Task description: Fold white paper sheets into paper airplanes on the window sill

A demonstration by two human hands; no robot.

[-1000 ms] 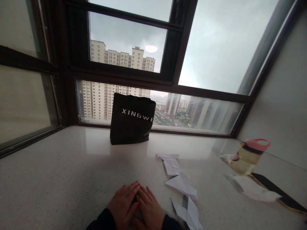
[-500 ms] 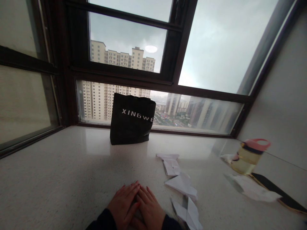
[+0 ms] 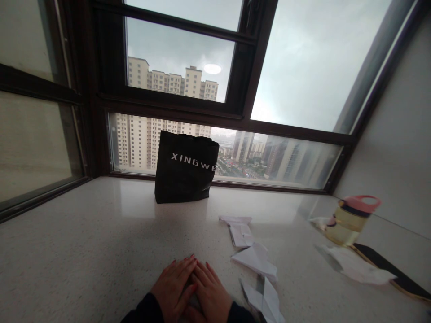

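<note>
My left hand [image 3: 173, 287] lies flat on the speckled white sill [image 3: 84, 251], palm down, fingers stretched forward. Beside it rests my right hand [image 3: 212, 289], also flat, and the two meet at the fingertips. No object shows in either one. To the right of my right hand are three folded white papers: a nearer one [image 3: 264, 298] cut off by the lower edge, a pointed one [image 3: 256, 260] in the middle, and a farther one [image 3: 239, 229] with a flared top. Both palms are hidden from view.
A black bag [image 3: 186, 170] lettered "XINGWE" stands upright by the window. On the right are a yellowish bottle [image 3: 348, 222] with a pink lid, a crumpled white wrapper [image 3: 360, 264] and a dark flat object [image 3: 400, 273]. A window frame [image 3: 235, 117] borders the sill.
</note>
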